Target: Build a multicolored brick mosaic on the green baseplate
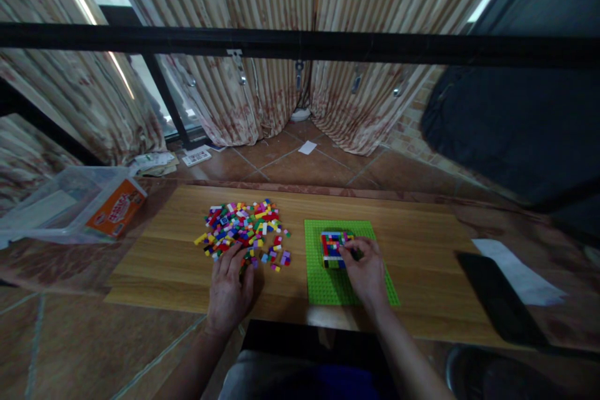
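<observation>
My left hand (231, 290) rests at the near edge of a pile of small toy building bricks (239, 225) in many colours. Its fingers are spread and bent down among the bricks, with nothing visibly gripped. On the right, a green studded baseplate (323, 287) lies flat on the table. A low rectangular brick structure (332, 250), with red, blue, white and yellow parts, sits on it. My right hand (369, 270) is over the structure's right side, thumb and fingertips pinched together against it. Whatever lies between those fingertips is too small and hidden to make out.
The wooden table (164, 262) carries a few loose bricks (276, 256) beside the pile. A clear plastic bin (60, 212) with an orange label stands to the left. At the right end are a black flat object (497, 300) and white paper (520, 272). A black rail (300, 44) crosses beyond.
</observation>
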The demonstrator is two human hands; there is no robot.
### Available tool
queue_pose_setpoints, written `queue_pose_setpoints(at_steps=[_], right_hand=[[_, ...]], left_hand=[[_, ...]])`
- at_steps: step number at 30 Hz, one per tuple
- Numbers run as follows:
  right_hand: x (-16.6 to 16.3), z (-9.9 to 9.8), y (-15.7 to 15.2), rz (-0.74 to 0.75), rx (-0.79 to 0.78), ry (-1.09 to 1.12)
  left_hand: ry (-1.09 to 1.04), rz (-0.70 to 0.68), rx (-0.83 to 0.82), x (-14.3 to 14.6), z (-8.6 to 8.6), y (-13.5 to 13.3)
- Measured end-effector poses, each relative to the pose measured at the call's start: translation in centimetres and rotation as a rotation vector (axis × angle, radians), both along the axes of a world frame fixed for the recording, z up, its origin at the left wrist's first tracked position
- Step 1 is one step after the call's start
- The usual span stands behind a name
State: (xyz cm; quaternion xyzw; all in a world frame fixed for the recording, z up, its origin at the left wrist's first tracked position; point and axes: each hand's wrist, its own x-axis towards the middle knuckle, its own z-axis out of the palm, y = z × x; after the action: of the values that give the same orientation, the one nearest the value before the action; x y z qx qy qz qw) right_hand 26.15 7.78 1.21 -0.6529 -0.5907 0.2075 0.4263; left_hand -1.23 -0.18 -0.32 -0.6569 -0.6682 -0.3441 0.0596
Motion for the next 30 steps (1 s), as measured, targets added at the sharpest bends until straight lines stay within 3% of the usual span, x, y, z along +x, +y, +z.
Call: queue_pose_setpoints(at_steps=[13,19,24,30], right_hand=[[1.1,-0.2,-0.3,0.007,0.060,0.116],[0.8,1.9,-0.6,-0.056,0.137,0.157],[-1.9,3.3,-0.9,0.183,0.121,0.114],[-6.6,3.2,0.1,0.471,0.116,-0.157]], left_hand=[[-0.009,0.014,-0.015,0.0,-0.1,-0.1],[-0.006,0.022,-0.025,0.1,0.0,-0.1],[-0.027,0.021,-0.028,0.1,-0.2,-0.1],[-0.033,0.011,-0.026,0.2,-0.2,-0.2]])
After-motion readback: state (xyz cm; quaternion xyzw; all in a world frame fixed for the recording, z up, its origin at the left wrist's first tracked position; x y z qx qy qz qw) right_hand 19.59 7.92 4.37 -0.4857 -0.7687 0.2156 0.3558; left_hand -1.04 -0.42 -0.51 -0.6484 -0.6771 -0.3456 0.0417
